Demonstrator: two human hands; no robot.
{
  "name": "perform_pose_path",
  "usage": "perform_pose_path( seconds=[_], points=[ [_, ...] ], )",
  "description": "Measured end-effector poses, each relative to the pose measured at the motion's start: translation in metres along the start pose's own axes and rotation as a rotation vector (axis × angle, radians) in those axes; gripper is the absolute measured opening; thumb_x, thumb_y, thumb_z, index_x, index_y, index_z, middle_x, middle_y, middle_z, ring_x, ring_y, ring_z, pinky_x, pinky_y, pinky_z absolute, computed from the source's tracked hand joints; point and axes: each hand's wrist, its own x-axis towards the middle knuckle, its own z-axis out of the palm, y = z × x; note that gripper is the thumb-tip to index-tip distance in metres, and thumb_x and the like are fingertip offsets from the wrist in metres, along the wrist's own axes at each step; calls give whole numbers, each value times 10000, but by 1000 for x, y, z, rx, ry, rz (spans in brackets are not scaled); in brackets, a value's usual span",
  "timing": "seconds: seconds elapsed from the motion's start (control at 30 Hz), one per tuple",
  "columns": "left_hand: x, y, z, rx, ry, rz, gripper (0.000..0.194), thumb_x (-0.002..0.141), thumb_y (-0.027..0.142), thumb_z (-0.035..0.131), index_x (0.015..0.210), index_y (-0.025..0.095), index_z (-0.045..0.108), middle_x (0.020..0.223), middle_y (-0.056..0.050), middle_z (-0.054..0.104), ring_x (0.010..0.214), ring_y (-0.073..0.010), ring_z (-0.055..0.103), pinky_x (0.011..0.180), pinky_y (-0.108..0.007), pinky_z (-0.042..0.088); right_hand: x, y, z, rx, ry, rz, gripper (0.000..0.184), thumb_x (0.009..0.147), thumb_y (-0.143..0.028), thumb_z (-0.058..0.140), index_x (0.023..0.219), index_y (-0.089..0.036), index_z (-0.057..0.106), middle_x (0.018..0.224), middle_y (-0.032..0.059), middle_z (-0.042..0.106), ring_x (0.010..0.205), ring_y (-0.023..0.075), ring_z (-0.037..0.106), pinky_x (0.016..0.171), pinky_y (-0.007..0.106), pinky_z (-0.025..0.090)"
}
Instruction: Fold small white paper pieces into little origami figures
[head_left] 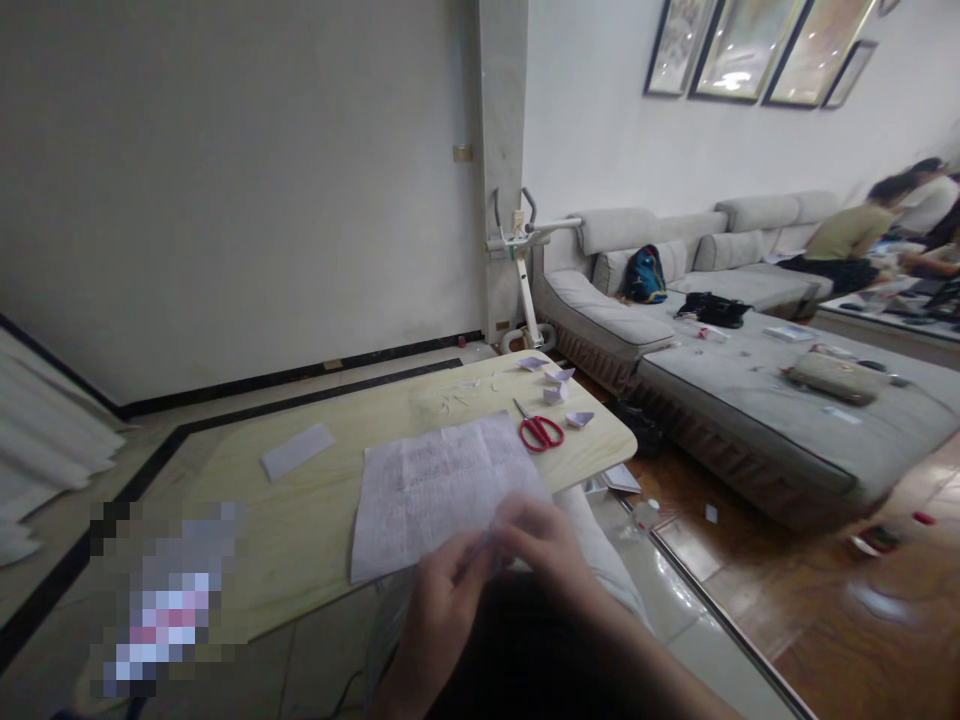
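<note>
My left hand [450, 580] and my right hand [536, 540] meet at the near edge of the table, fingertips pinched together. Whatever sits between them is small and mostly hidden by the fingers; the right hand is slightly blurred. Just beyond lies a large creased sheet of paper [435, 480] with writing on it. Scissors with red handles [541, 432] rest to its right, blades partly apart. Small folded paper pieces [579, 420] are scattered near the table's right end. On the left is a folded white paper strip [298, 452].
Thin paper scraps [450, 403] lie at the far side of the pale table [315, 520]. A pixelated object [172, 600] covers the table's left corner. Beyond the right end stand a grey sofa [750, 400] and an exercise machine [525, 270]. People [847, 235] sit far right.
</note>
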Motion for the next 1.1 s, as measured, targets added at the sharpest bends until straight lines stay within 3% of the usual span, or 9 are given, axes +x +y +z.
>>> perform_pose_path(
  seconds=[0.4, 0.63, 0.83, 0.93, 1.1],
  points=[
    [0, 2, 1, 1, -7, -15, 324, 943, 431, 541, 948, 166, 728, 872, -66, 761, 804, -219, 703, 726, -286, 540, 1, 2, -1, -20, 6, 4, 303, 775, -420, 730, 669, -165, 605, 546, -29, 574, 514, 114, 529, 497, 226, 429],
    [0, 1, 2, 47, -24, -5, 354, 955, 446, 497, 850, 175, 700, 793, -39, 720, 778, -209, 666, 689, -259, 498, 0, 4, -2, -16, 42, -42, 275, 799, -370, 711, 673, -176, 564, 552, -46, 536, 486, 100, 498, 461, 211, 403],
    [0, -3, -1, 111, 63, 15, 374, 942, 448, 497, 730, 178, 643, 665, -13, 641, 646, -185, 596, 580, -244, 442, 1, 3, 2, -89, 32, -30, 301, 811, -425, 695, 685, -174, 588, 616, -17, 581, 564, 125, 552, 526, 237, 466],
    [1, -3, -2, 108, 109, 47, 368, 931, 440, 499, 689, 187, 614, 629, -1, 599, 615, -178, 563, 559, -241, 431, 1, 6, 3, -110, -15, 23, 328, 801, -476, 693, 724, -179, 579, 596, -28, 564, 521, 125, 546, 483, 234, 455],
    [1, -9, -3, 131, 89, 68, 348, 941, 405, 480, 698, 193, 610, 628, 7, 585, 613, -172, 559, 554, -240, 424, -2, 4, 3, -182, -7, -35, 300, 832, -441, 667, 715, -186, 563, 601, -27, 557, 550, 132, 545, 506, 234, 435]
  ],
)
